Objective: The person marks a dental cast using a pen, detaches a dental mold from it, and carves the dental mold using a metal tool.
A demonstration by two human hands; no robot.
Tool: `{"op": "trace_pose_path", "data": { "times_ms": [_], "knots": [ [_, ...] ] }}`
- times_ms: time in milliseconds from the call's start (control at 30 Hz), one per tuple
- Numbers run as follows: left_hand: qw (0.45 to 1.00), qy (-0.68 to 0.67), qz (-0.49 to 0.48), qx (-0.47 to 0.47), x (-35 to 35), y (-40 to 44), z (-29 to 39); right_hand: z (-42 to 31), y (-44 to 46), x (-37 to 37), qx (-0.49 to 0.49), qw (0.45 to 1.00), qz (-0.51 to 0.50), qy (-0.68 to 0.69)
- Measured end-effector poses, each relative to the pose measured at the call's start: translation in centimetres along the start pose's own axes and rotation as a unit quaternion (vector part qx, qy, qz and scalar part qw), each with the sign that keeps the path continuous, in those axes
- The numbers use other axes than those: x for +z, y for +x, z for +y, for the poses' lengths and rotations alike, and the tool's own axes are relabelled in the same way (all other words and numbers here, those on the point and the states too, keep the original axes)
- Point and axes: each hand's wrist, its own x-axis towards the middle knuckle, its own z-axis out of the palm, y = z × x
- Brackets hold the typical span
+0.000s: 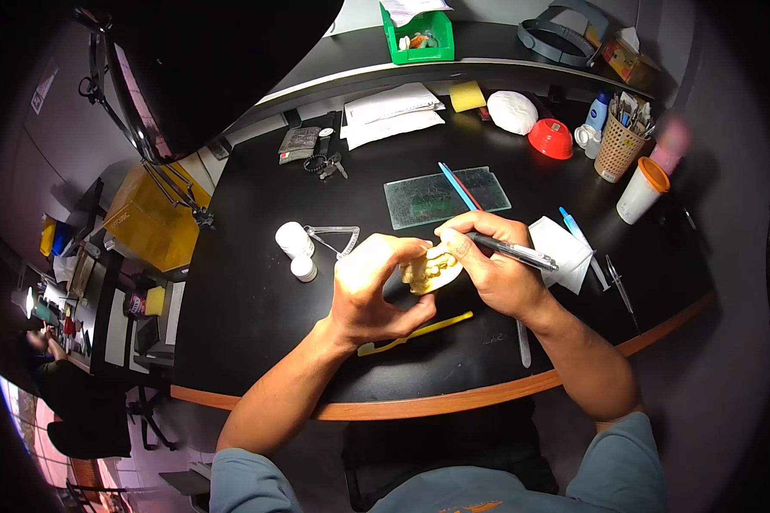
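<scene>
A yellowish dental cast [436, 272] with a row of teeth is held above the black desk. My left hand [372, 286] grips it from the left, thumb and fingers curved round its edge. My right hand [496, 261] closes on a black and silver pen [522, 253], which points left toward the cast; its tip is hidden by the fingers. Below the hands lies a yellow toothbrush [428, 329]. Behind them, a glass slab [402, 201] carries a blue and a red stick [459, 186].
White containers [294, 240] and a caliper [338, 235] lie left. On the right are a syringe [580, 235], tweezers [622, 289], an orange-lidded cup [640, 197] and a tool basket [618, 150]. A red bowl [551, 139] stands behind. A person [64, 376] sits far left.
</scene>
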Motion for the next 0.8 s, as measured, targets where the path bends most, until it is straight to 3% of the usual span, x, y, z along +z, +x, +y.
{"op": "trace_pose_path", "data": {
  "times_ms": [267,400,800],
  "knots": [
    [0.999,0.029,-0.024,0.004,-0.89,0.20,-0.17,0.32,0.13,0.78,-0.012,1.000,0.008,0.011],
    [1.000,0.007,-0.014,-0.012,-0.42,0.04,-0.18,-0.53,0.02,0.08,0.034,0.999,-0.028,-0.004],
    [0.999,-0.018,-0.019,-0.048,0.00,-0.28,0.17,-0.08,0.01,0.04,0.008,1.000,-0.003,0.004]
  ]
}}
